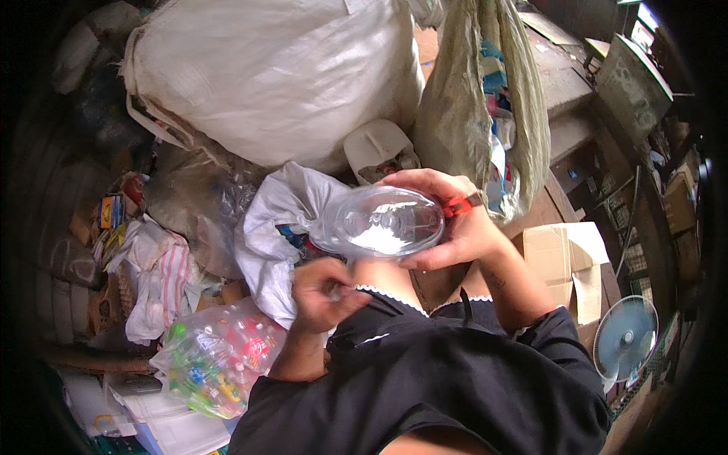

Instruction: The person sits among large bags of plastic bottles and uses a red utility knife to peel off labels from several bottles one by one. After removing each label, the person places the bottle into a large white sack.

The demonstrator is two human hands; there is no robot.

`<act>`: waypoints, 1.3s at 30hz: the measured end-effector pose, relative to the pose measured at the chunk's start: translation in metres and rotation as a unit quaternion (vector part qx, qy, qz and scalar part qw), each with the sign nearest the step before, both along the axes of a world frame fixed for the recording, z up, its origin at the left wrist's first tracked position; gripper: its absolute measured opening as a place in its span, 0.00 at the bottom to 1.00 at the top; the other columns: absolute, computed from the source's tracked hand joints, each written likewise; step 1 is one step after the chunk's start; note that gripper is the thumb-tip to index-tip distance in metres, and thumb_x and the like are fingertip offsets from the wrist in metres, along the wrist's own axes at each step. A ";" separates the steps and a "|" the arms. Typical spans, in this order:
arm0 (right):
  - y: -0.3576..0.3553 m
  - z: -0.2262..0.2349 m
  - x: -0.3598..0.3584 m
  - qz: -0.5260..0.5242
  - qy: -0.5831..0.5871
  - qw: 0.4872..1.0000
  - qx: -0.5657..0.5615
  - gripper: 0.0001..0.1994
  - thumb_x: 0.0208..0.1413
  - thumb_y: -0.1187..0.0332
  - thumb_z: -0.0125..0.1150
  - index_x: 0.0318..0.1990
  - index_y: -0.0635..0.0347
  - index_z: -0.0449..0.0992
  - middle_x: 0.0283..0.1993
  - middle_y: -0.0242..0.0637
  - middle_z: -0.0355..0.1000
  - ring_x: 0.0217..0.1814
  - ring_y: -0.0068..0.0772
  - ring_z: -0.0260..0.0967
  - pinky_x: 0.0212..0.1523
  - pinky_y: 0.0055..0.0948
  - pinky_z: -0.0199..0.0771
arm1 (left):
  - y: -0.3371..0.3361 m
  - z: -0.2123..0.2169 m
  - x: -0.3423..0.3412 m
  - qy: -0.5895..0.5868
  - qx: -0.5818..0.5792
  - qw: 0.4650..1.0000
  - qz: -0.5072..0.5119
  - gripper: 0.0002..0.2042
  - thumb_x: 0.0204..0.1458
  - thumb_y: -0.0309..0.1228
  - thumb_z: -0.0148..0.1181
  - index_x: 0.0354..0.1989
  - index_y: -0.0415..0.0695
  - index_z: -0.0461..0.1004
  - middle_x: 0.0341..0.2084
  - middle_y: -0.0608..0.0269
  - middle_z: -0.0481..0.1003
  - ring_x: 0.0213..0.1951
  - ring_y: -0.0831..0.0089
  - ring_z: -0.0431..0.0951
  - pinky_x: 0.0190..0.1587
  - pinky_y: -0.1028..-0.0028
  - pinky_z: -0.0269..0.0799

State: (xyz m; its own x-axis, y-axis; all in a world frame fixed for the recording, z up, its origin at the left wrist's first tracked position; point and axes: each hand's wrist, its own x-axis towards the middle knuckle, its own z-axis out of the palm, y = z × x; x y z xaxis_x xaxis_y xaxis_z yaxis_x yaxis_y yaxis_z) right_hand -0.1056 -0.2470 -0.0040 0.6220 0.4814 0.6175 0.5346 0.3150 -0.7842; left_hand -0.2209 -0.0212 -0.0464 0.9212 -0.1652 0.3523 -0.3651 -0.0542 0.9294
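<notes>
My right hand (455, 220) grips a large clear plastic bottle (390, 220) that lies on its side in front of my lap. A small red piece (462, 204) with a dark end shows against that hand; whether it belongs to the bottle I cannot tell. Lower and to the left, my left hand (327, 294) is closed, its fingers curled in, with a pale bit at the fingertips too small to name. Behind the bottle, a white woven sack (277, 227) stands with its mouth open and dark and blue scraps inside.
A huge white bulk bag (280, 76) fills the back. Beside it hangs a greenish sack (455, 106) of waste, with a cut white jug (378, 148) below. A clear bag of bottles (224, 353) lies front left; a cardboard box (565, 262) and a fan (626, 337) stand right.
</notes>
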 end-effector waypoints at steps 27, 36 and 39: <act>-0.012 -0.052 -0.056 0.068 0.319 0.943 0.064 0.17 0.52 0.74 0.60 0.49 0.68 0.67 0.45 0.35 0.71 0.46 0.23 0.69 0.49 0.25 0.68 | -0.035 0.060 0.053 -0.334 0.114 0.926 0.132 0.28 0.37 0.40 0.71 0.44 0.40 0.67 0.40 0.49 0.75 0.46 0.59 0.76 0.55 0.62 0.64; -0.017 -0.054 -0.059 0.045 0.324 0.944 0.035 0.15 0.52 0.76 0.59 0.48 0.69 0.67 0.43 0.34 0.71 0.45 0.21 0.68 0.48 0.23 0.68 | -0.036 0.056 0.048 -0.293 0.116 0.942 0.119 0.31 0.34 0.40 0.73 0.45 0.40 0.66 0.39 0.51 0.76 0.43 0.62 0.77 0.56 0.64 0.64; -0.020 -0.053 -0.059 0.065 0.344 0.937 0.013 0.15 0.53 0.76 0.58 0.48 0.69 0.67 0.43 0.34 0.71 0.45 0.21 0.68 0.48 0.23 0.68 | -0.039 0.055 0.047 -0.290 0.109 0.943 0.122 0.31 0.34 0.42 0.73 0.45 0.39 0.66 0.38 0.51 0.76 0.43 0.62 0.78 0.55 0.64 0.64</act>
